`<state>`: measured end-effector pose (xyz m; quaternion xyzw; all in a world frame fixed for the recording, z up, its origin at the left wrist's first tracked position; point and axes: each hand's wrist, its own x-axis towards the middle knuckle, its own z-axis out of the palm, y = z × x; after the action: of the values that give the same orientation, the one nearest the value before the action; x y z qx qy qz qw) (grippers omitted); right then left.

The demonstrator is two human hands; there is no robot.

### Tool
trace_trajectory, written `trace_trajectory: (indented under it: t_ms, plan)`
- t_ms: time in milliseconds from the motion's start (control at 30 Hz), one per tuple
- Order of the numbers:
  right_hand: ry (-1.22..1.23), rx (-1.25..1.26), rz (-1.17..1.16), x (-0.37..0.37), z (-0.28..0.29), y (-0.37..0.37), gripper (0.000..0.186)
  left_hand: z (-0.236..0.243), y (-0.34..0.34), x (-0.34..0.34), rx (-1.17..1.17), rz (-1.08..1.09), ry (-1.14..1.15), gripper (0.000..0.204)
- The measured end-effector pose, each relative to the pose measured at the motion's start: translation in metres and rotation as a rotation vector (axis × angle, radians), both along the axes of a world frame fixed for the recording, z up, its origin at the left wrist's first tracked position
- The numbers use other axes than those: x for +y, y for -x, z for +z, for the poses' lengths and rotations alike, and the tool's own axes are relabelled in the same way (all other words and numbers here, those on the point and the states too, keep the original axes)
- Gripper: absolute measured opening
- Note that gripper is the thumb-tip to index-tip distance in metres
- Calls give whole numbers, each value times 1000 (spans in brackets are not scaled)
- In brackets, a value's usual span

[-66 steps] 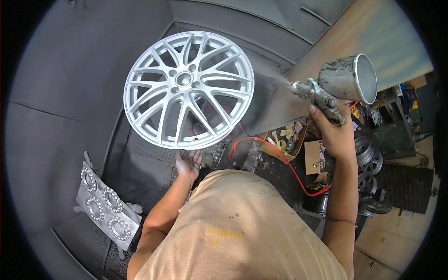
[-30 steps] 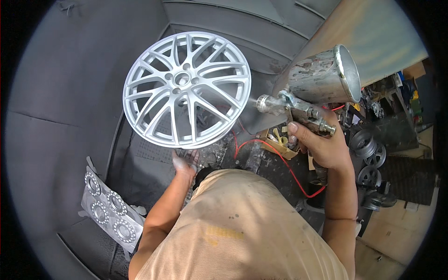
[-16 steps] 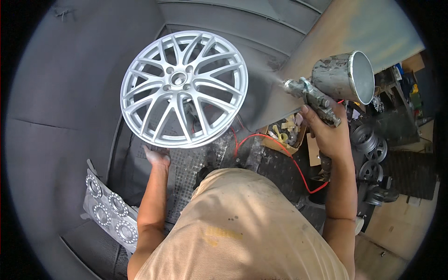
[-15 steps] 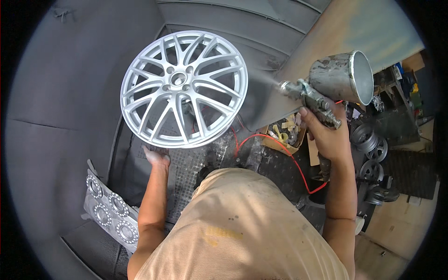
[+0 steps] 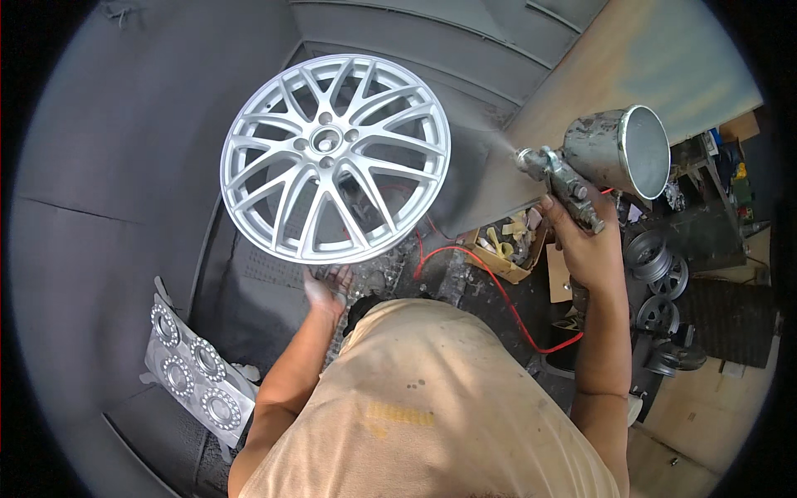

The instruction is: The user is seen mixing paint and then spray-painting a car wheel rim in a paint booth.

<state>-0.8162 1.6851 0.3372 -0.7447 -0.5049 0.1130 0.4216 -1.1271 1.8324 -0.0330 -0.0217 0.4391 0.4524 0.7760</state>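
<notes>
A silver-white multi-spoke wheel rim [image 5: 365, 133] is held up level at the upper middle. Just under its near edge, my left hand [image 5: 328, 289] has its fingers spread and whitened; whether they touch the rim is unclear. My right hand [image 5: 581, 241] grips a metal spray gun [image 5: 564, 183] with a round paint-stained cup [image 5: 594, 145]. The nozzle points left toward the rim, and a pale mist comes from it. Whatever supports the rim from below is mostly hidden.
Grey booth walls [image 5: 108, 149] rise left and behind, a pale board [image 5: 639, 58] at right. A panel with several silver rings [image 5: 199, 390] leans lower left. A red hose [image 5: 515, 307], box of scraps [image 5: 506, 249], spare wheels [image 5: 652, 257] and cluttered shelf [image 5: 706, 216] lie right.
The rim has turned about its centre and shifts slightly right in view. My left hand has moved right along its near edge. The gun sits slightly further right and lower, still misting.
</notes>
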Motion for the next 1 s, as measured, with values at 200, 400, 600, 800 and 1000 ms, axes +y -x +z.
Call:
trace_trajectory:
  t_ms: [200,400,600,800,1000]
  plan:
    - [56,117,49,4,1,23,34,9,57,38,96,-34,-5,73]
    - [187,486,301,-11,15,72,39,8,109,52,183,-5,-107,78]
    - [150,225,29,-13,-13,79,35,-11,156,54,149,265,-95,82]
    - [31,180,-4,4,-36,89,30,-55,157,27,166,5,-96,80]
    - [160,446,260,6,-19,138,35,-49,102,-18,41,-73,90,69]
